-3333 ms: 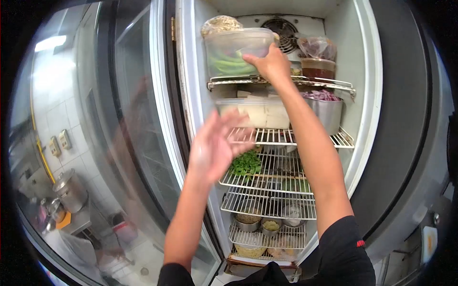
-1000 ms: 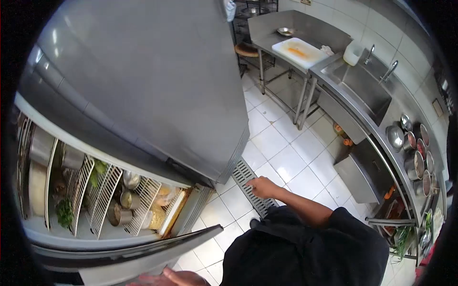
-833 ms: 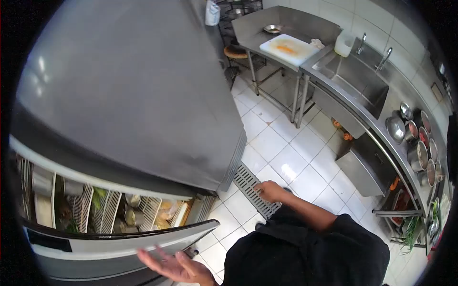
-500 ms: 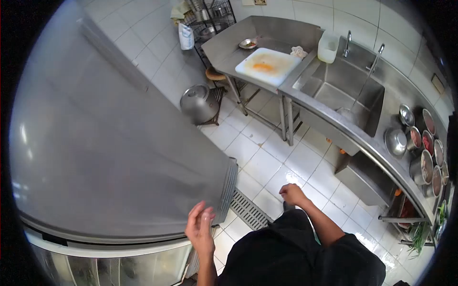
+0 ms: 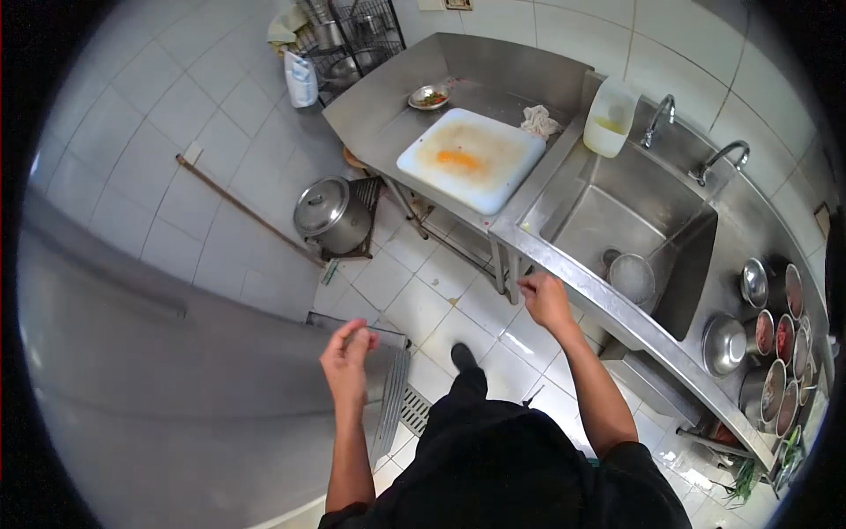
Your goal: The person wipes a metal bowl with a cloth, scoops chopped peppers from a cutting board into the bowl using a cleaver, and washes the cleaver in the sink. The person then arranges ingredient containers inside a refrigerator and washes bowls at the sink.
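Note:
My left hand [image 5: 347, 360] is raised over the corner of the grey appliance at left, its fingers curled in and nothing visible in them. My right hand [image 5: 546, 301] is loosely closed in front of the steel sink [image 5: 608, 284]'s front edge, and I see nothing in it. Beyond it, a white cutting board [image 5: 493, 181] with an orange stain lies on the steel worktable [image 5: 379, 110]. A small metal bowl [image 5: 429, 97] with red and green bits stands behind the board, and a crumpled cloth [image 5: 539, 122] lies beside it.
A lidded pot [image 5: 333, 216] sits on a low stand on the tiled floor, near a leaning stick [image 5: 251, 210]. The grey appliance [image 5: 176, 397] fills the left. Several metal containers [image 5: 762, 388] line the right counter. A translucent tub [image 5: 610, 119] stands by the faucets [image 5: 659, 122].
The view has moved forward and turned, bringing the sink and worktable nearer. A foot now shows ahead of me. The left fingers have curled in more; my right hand stays closed.

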### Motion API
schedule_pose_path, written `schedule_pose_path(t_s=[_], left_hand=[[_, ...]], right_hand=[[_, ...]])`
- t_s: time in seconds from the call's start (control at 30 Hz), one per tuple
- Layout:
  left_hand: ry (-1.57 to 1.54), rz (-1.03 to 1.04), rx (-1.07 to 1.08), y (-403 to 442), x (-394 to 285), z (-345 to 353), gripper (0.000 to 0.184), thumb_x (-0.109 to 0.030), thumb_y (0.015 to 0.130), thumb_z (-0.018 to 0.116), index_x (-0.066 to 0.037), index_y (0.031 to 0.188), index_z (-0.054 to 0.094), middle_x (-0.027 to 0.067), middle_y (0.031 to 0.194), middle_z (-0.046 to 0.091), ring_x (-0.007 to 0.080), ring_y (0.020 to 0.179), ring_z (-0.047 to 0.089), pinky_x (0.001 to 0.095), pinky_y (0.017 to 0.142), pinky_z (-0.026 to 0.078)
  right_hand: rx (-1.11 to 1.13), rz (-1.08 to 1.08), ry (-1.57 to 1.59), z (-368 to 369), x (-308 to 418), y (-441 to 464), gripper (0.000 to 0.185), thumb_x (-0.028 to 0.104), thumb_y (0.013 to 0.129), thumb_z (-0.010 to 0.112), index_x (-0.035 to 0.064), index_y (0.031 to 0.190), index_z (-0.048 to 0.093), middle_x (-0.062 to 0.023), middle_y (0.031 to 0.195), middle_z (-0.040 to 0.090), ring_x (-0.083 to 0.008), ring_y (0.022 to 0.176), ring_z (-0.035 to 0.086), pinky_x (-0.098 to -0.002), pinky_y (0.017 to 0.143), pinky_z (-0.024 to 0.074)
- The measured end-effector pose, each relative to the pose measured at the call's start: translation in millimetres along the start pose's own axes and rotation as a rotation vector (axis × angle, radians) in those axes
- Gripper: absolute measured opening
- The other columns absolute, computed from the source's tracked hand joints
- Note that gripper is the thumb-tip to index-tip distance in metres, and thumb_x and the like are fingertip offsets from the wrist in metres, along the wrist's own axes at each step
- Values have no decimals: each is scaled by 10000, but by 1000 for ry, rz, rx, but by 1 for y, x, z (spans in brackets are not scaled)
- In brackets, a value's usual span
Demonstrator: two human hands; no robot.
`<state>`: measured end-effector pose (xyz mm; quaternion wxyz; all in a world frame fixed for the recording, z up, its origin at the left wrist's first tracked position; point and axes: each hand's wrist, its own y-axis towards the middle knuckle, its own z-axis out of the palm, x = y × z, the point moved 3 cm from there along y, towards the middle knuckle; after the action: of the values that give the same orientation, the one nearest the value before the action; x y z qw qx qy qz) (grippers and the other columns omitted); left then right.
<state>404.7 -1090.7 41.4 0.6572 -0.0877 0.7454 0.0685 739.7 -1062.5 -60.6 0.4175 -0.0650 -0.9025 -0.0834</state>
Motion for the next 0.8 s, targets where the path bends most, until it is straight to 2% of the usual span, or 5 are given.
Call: schedule_pose_path(t_s=[0.2,0.37,0.43,0.63,0.8], left_hand=[[-164,-87,16,170,5,45,292,-109,877,580,91,1087,545,147,1042,580,181,814,615,282,743,520],[-273,-236,312,300,16,121,349,-133,875,581,85,1137,504,139,1003,585,223,841,620,302,766,518],[-281,-301,398,342,18,151,336,-157,890,563,70,1128,492,157,1050,559,250,918,594,325,824,499],[-385,-467,388,456,45,224,312,-119,863,584,61,1099,487,161,1004,515,307,953,571,365,854,507],[-420,-539,339,538,76,279,315,-104,844,603,61,1085,486,170,1033,474,308,954,547,386,857,520]], right_hand=[[-246,-59,-139,-34,-11,95,158,7,717,601,-14,857,669,-198,848,638,-351,789,616,-393,733,487],[-370,227,-92,-78,-41,124,190,48,769,630,-4,949,660,-188,901,651,-308,789,648,-352,726,504],[-438,290,-116,-88,-46,130,204,60,782,623,-12,970,658,-197,900,659,-279,772,655,-341,728,505],[-445,506,58,-72,-43,193,226,56,796,602,-15,1005,650,-188,872,666,-234,754,651,-312,709,491],[-384,233,-19,-19,-45,319,221,62,779,609,-29,977,642,-186,831,655,-265,732,644,-323,687,485]])
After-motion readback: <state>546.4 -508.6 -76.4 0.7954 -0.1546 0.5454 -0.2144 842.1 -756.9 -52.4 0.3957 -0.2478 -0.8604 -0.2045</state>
